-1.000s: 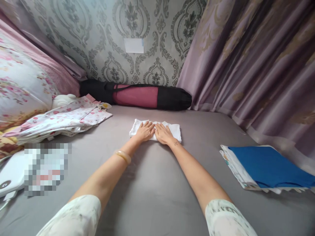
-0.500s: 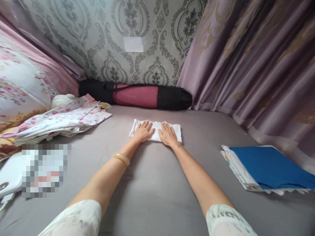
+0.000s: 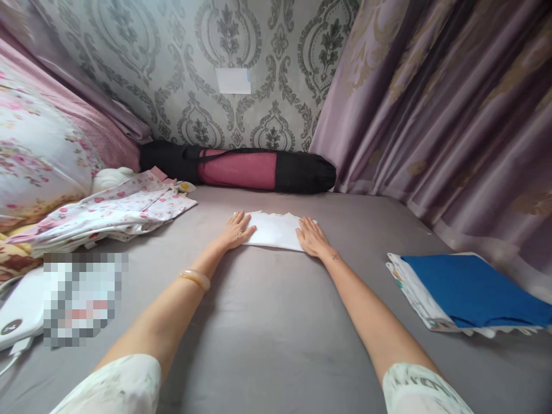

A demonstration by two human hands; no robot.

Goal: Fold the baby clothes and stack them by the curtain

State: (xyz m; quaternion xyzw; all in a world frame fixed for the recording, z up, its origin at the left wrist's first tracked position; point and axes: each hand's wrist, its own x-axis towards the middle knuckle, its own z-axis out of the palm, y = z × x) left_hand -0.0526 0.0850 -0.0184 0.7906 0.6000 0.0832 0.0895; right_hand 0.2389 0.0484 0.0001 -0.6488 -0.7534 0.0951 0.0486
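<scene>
The white cloth (image 3: 276,232) lay with its long axis left to right; the left hand (image 3: 236,231) and right hand (image 3: 312,237) rested flat, unclenched, on opposite ends, grasping nothing.

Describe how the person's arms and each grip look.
Pale sleeves with a grey-green pattern leave both forearms bare. A rounded bangle in cream and amber circles the left one. A dark marking, too small to read, shows near the right wrist. The left grip and right grip are ungloved.
</scene>
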